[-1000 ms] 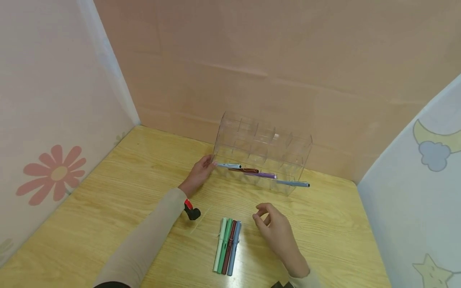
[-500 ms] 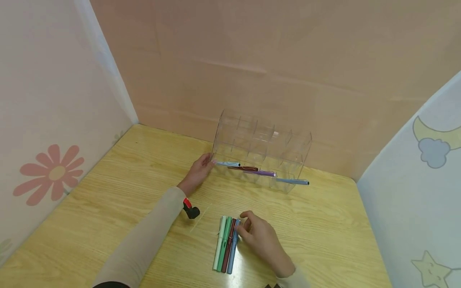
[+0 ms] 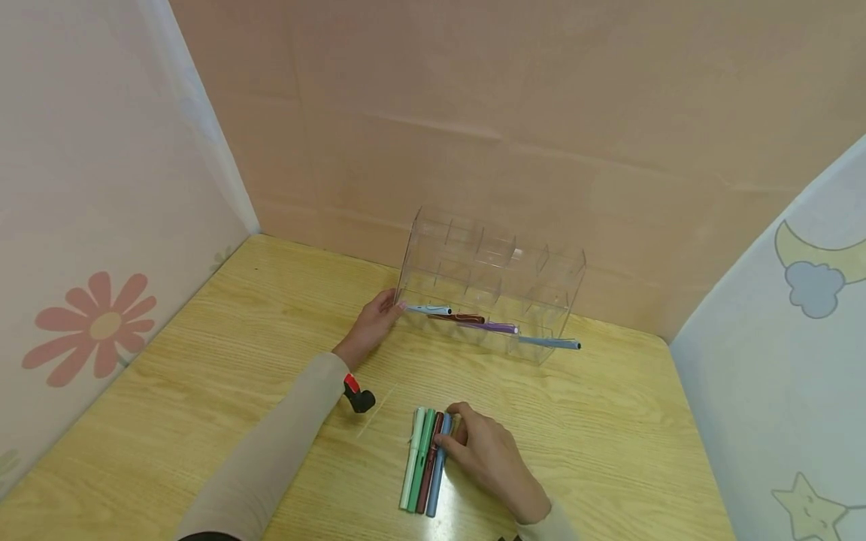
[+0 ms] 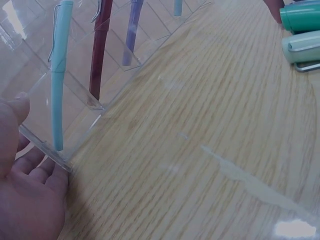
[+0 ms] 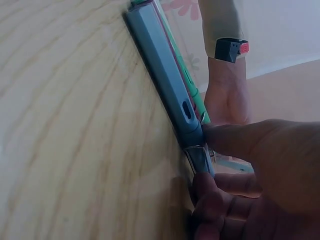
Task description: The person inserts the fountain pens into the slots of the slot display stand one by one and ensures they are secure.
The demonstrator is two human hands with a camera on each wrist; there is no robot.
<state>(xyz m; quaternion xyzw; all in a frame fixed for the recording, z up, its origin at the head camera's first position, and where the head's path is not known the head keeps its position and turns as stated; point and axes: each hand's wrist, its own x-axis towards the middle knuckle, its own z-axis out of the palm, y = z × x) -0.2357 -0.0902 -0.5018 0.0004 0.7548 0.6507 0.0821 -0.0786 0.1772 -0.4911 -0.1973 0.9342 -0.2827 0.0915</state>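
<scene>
My left hand [image 3: 368,328] grips the lower left side of a clear pen rack [image 3: 490,259], thumb on one face and fingers behind the panel [image 4: 47,150]. A light blue pen [image 4: 58,100], a dark red pen [image 4: 99,55], a purple pen [image 3: 499,327] and a greyish blue pen [image 3: 551,343] lean in its front row. At the table's front, my right hand [image 3: 492,457] pinches the clip end of a blue pen [image 5: 162,70] between thumb and fingers. Beside it lie a maroon pen [image 3: 427,481], a green pen [image 3: 416,481] and a pale green pen [image 3: 409,473].
The wooden table [image 3: 609,451] meets a brown backdrop [image 3: 487,113] behind the rack. Printed side panels stand at left [image 3: 88,188] and right [image 3: 798,391]. A pale strip-like mark [image 4: 250,180] shows on the tabletop between the left wrist and the pens.
My right hand has moved left to the blue pen, its thumb and fingers closing about the clip end. The left hand stays at the rack.
</scene>
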